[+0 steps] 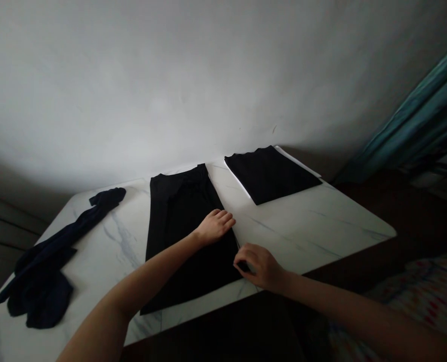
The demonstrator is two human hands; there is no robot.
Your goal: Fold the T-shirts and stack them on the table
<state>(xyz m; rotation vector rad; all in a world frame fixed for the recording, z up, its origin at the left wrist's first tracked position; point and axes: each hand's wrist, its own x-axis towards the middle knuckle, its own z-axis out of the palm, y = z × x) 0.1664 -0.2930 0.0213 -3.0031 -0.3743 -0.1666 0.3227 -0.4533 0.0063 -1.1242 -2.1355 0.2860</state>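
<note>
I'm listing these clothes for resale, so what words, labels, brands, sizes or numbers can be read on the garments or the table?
None can be read: the long black garment, the folded black garment, the crumpled navy garment and the marble table show no legible text; any small tags would be too dark to make out.

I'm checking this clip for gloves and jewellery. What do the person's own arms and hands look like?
The bare left forearm and bare right forearm show no sleeve in view. The bare left hand and bare right hand wear no gloves, and no ring, watch or bracelet shows, though the light is dim.
</note>
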